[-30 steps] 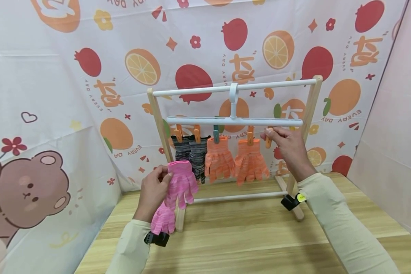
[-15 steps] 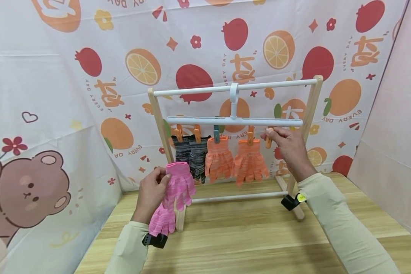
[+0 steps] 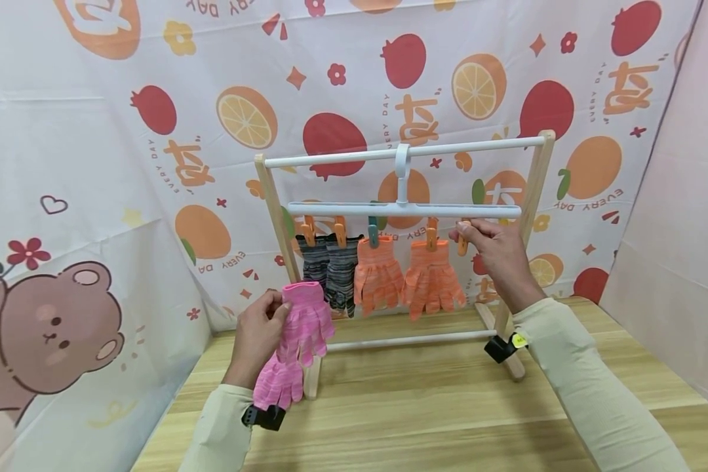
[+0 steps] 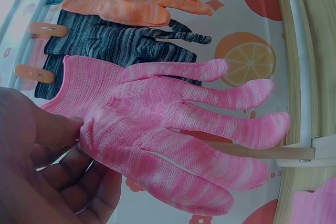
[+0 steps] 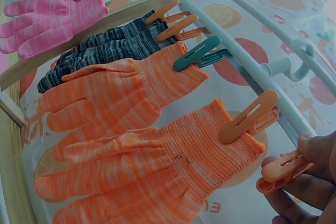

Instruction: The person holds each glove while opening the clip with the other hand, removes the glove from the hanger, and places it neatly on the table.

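Observation:
Between thumb and fingers my left hand point(image 3: 256, 334) pinches the cuff edge of a pink glove point(image 4: 152, 114), fingers dangling down. A second pink glove point(image 3: 278, 383) shows below it, near the left wrist; what it rests on is hidden. At the right end of the white hanger point(image 3: 354, 209), my right hand point(image 3: 501, 252) pinches an orange clothespin point(image 5: 286, 170) with no glove in it. Two orange gloves point(image 5: 184, 156) and two dark grey striped gloves point(image 3: 342, 272) hang from the hanger by orange clothespins point(image 5: 252, 115) and one teal clothespin point(image 5: 198, 53).
The hanger hooks over the top bar point(image 3: 472, 148) of a wooden rack point(image 3: 267, 196), which stands on a wood-grain table point(image 3: 413, 406). A fruit-print cloth point(image 3: 200, 39) hangs close behind the rack. A lower white bar point(image 3: 413, 340) joins the rack's legs.
My left hand has drifted slightly left and down with the pink glove, and the lower pink glove has shifted the same way. The right hand stays at its clothespin.

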Demonstrator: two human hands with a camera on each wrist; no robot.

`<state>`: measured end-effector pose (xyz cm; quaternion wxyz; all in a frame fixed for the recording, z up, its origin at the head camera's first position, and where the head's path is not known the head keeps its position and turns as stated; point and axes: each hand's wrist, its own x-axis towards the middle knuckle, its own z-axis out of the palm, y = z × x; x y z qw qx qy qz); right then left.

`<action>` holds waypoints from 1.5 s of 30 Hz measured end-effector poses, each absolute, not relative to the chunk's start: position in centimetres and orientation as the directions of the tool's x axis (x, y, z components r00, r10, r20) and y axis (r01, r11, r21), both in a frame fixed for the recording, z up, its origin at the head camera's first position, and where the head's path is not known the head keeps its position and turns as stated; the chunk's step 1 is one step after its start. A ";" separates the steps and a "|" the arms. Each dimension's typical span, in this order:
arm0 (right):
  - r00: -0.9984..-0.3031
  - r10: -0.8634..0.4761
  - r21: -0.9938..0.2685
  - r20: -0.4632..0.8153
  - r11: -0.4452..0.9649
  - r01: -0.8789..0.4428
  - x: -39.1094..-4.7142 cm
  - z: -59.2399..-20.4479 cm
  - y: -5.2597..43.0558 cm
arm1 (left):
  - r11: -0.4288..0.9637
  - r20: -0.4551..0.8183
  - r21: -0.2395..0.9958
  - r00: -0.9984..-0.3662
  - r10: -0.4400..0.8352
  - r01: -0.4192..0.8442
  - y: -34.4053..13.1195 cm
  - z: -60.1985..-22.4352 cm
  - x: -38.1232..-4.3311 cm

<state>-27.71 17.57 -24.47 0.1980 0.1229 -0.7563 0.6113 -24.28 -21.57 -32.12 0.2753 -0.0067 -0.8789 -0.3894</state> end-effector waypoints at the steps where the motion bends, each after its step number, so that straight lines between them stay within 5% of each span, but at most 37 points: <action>1: -0.893 0.057 -0.878 0.446 0.222 -0.424 -27.7 -24.5 17.6 | 0.695 0.489 0.683 -0.849 -0.203 0.227 -21.6 -32.1 -24.3; 45: -0.893 0.044 -0.869 0.447 0.257 -0.422 -27.8 -24.6 17.7 | 0.742 0.411 0.666 -0.868 -0.280 0.075 -26.6 -33.1 -22.5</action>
